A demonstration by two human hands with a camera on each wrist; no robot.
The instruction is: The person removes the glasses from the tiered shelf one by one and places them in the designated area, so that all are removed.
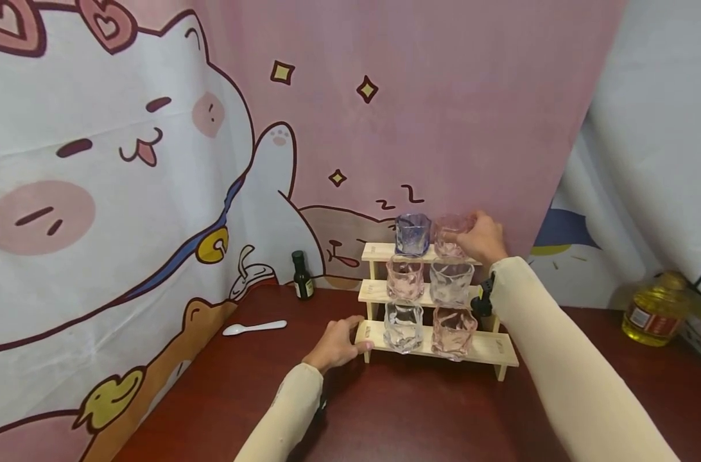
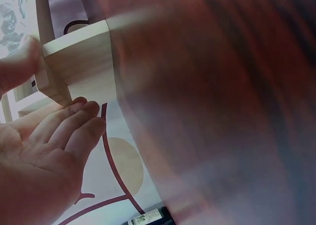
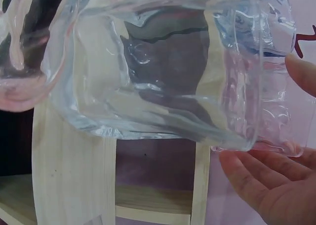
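A three-step wooden display rack [image 1: 489,346] stands on the table with two glasses on each step. My right hand [image 1: 482,240] holds a pink glass [image 1: 451,234] at the right of the top step. In the right wrist view its thumb and fingers lie on opposite sides of that glass. A blue-purple glass [image 1: 412,234] sits to the left. On the middle step are a pink glass [image 1: 405,279] and a clear glass [image 1: 451,282]; below are a clear glass [image 1: 403,327] and a pinkish glass [image 1: 453,332]. My left hand [image 1: 336,343] grips the bottom step's left end between thumb and fingers.
A small dark bottle [image 1: 303,276] stands at the back, left of the rack. A white spoon [image 1: 255,327] lies on the dark red table [image 1: 420,417]. At the far right stands a yellow oil bottle [image 1: 655,311]. A printed cloth [image 1: 443,115] hangs behind the rack.
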